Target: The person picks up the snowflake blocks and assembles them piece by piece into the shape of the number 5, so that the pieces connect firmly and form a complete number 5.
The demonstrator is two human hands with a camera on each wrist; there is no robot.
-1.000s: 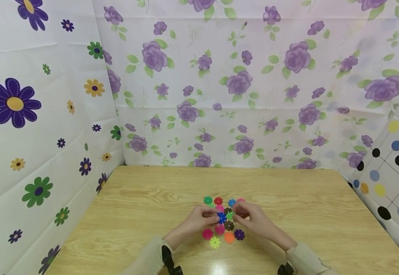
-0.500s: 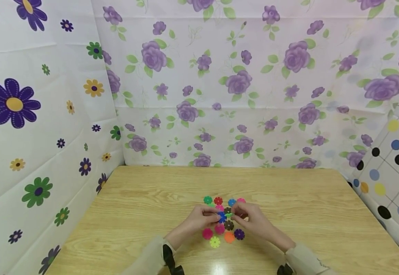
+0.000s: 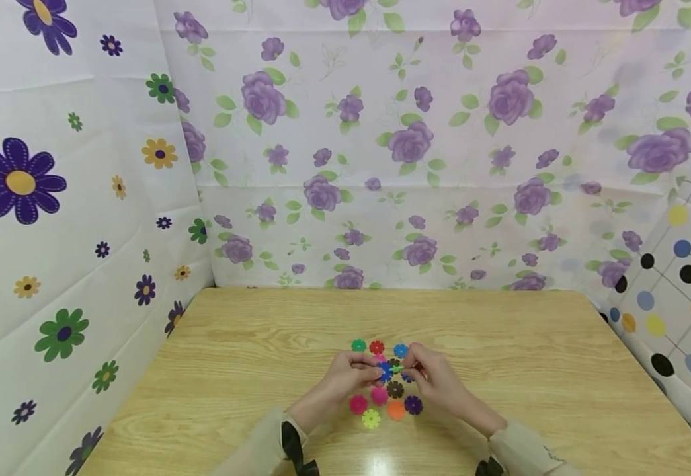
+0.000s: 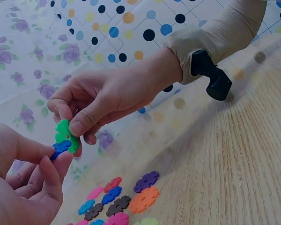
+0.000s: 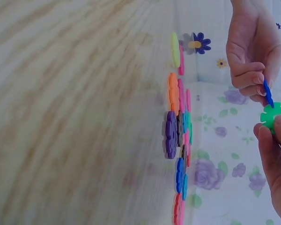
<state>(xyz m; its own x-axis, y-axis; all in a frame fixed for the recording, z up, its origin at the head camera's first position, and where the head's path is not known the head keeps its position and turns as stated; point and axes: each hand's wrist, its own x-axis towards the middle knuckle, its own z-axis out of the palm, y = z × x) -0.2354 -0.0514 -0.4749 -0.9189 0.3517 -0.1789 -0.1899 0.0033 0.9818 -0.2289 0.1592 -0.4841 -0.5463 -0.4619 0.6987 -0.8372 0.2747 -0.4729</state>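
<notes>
My left hand (image 3: 345, 375) pinches a blue notched plastic disc (image 4: 61, 149), shaped like a small flower, between thumb and fingers. A matching green disc (image 5: 273, 114) is held by its edge in the thumb and fingertips of my right hand (image 3: 434, 378). The two discs meet at their rims, set crosswise to each other, with the blue one at a notch of the green. Both are raised above the table. Below them lie several more discs, among them a purple one (image 3: 413, 404), an orange one (image 3: 396, 410) and a yellow one (image 3: 371, 418).
The wooden table (image 3: 250, 330) carries the loose discs in a cluster under and around the hands. A green disc (image 3: 359, 345) and a red disc (image 3: 377, 347) lie at its far side. Flowered cloth (image 3: 321, 132) hangs behind the table.
The green disc has turned from showing its face to nearly edge-on against the blue disc. My right hand has shifted slightly up and left, uncovering another blue disc beneath it.
</notes>
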